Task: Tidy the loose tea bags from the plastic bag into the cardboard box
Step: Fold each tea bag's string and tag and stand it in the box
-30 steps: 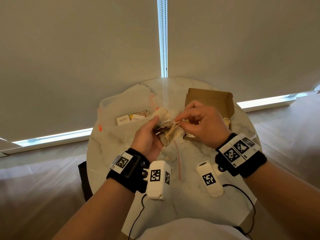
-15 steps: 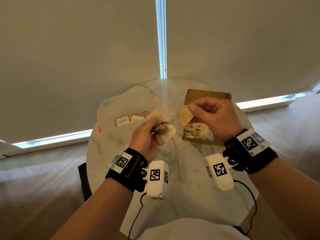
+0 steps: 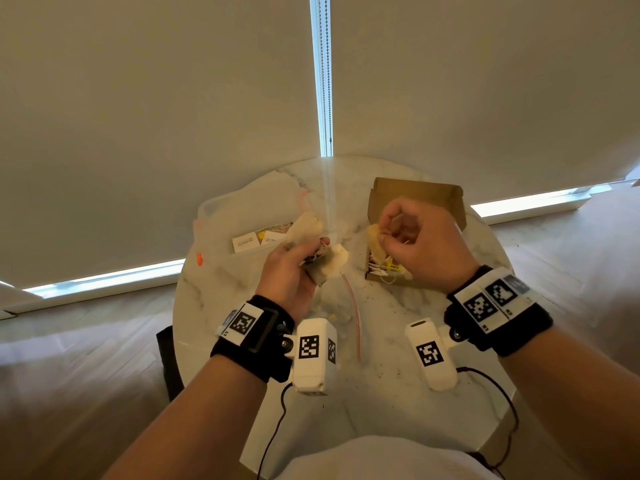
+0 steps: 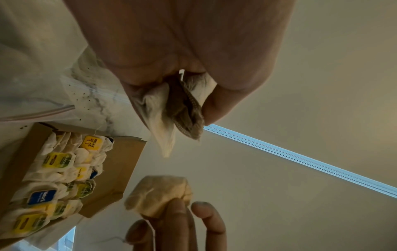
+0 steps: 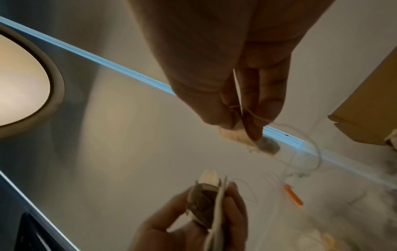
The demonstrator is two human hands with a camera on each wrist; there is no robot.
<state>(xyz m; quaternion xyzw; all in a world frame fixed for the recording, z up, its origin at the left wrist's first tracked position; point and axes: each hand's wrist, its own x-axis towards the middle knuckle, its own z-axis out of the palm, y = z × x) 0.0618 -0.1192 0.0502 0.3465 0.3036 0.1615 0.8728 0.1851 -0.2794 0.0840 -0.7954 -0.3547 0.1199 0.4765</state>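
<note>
Here the right hand (image 3: 417, 242) pinches one tea bag (image 3: 375, 239) over the cardboard box (image 3: 417, 194) — its string could snag; the left hand (image 3: 294, 271) clutches a bundle (image 3: 325, 261).

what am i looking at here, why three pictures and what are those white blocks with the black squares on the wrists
No robot here: a person is working with bare hands and wearing three cameras. The wide picture comes from a camera on the head, looking down. The white blocks are cameras strapped to each wrist, and the other two pictures look along each hand from below.

On the round marble table lie a clear plastic bag and an open cardboard box, already lined with tea bags with yellow and blue tags.

The left hand grips a bunch of tea bags. The right hand pinches a single tea bag over the box, its string trailing. Dark crumbs, probably tea, speckle the table.
</note>
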